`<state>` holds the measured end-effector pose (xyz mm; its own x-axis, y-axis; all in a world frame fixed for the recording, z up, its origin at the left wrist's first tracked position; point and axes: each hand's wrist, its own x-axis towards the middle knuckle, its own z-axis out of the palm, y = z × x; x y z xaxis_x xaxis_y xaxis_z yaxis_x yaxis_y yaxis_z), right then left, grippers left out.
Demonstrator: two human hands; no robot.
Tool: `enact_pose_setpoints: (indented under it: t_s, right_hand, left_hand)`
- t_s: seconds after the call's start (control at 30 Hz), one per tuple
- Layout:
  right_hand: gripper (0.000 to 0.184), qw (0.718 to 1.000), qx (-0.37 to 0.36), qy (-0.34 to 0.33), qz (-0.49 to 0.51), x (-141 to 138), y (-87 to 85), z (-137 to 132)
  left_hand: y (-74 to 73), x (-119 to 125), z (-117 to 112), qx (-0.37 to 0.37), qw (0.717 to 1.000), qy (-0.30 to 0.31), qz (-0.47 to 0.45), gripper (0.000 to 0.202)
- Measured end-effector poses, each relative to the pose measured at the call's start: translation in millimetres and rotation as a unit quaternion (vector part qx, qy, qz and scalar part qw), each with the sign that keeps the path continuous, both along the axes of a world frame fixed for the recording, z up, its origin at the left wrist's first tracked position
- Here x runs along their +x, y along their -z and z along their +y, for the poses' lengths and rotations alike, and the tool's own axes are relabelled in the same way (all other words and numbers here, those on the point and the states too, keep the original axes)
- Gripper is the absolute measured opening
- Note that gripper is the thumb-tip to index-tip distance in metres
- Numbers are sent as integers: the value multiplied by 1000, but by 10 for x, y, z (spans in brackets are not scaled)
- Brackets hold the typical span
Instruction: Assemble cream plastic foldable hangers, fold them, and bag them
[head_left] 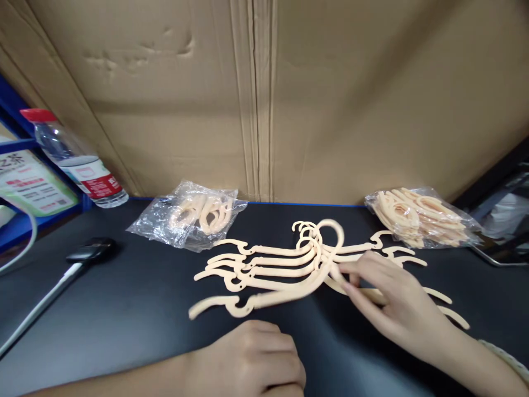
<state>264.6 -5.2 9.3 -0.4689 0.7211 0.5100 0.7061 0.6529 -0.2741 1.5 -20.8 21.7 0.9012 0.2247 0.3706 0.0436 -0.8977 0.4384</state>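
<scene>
Several pale peach plastic clothes hangers (281,271) lie in an overlapping row on the black table, hooks towards the back. The nearest hanger (285,295) looks slightly blurred, with its round hook over the others. My right hand (392,298) pinches this hanger just right of its hook between thumb and fingers, hiding part of its right arm. In front of the row, my left hand (264,358) rests in a loose fist near the table's front edge, apart from the hangers. Its palm side is hidden, and nothing sticks out of it.
Clear plastic bags of hanger parts lie at back left (185,215) and back right (421,218). A red-capped bottle (99,182) leans by the blue shelf (19,237). A black plug with a white cable (88,251) lies at left. Cardboard (198,110) stands behind.
</scene>
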Motion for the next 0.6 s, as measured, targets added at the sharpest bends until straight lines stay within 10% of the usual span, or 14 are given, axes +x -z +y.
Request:
enact_pose_setpoints:
  t_s: [0.33, 0.6]
  right_hand:
    - [47, 994, -31, 6, -107, -56, 85, -68]
    - [49, 988, -25, 16, -151, -58, 143, -28]
  left_hand:
    - [126, 23, 8, 89, 992, -91, 7, 15]
    - [72, -5, -17, 22, 979, -188, 78, 27]
